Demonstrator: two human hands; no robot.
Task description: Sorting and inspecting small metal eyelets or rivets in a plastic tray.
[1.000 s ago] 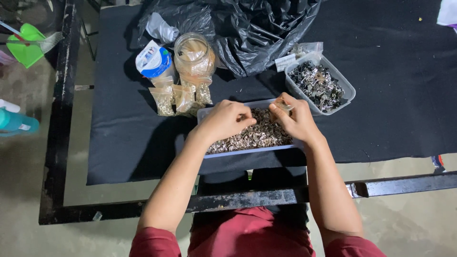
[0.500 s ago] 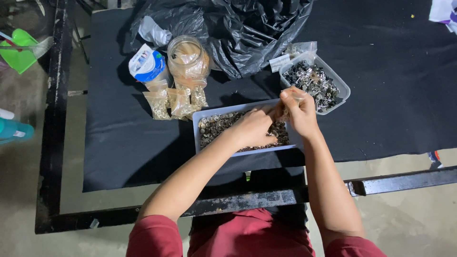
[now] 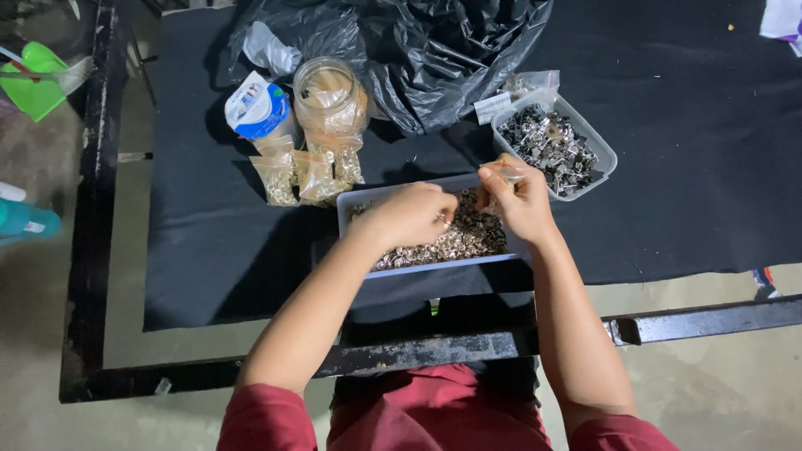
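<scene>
Over the shallow grey plastic tray of small silvery metal rings [image 3: 434, 246], both hands busy. Left hand [image 3: 409, 215] curled low, fingers narrowed on the rings at tray centre. Right hand [image 3: 520, 196] raised at the tray's far right corner, fingertips pinched on something small and pale; what exactly, impossible to tell. Just beyond, clear rectangular tub of dark metal clips [image 3: 555, 144]. To the left, clear plastic jar [image 3: 331, 104], small filled bags [image 3: 307, 174]. Behind, crumpled black plastic bag [image 3: 434, 50] on the black-clothed table [image 3: 209, 250].
</scene>
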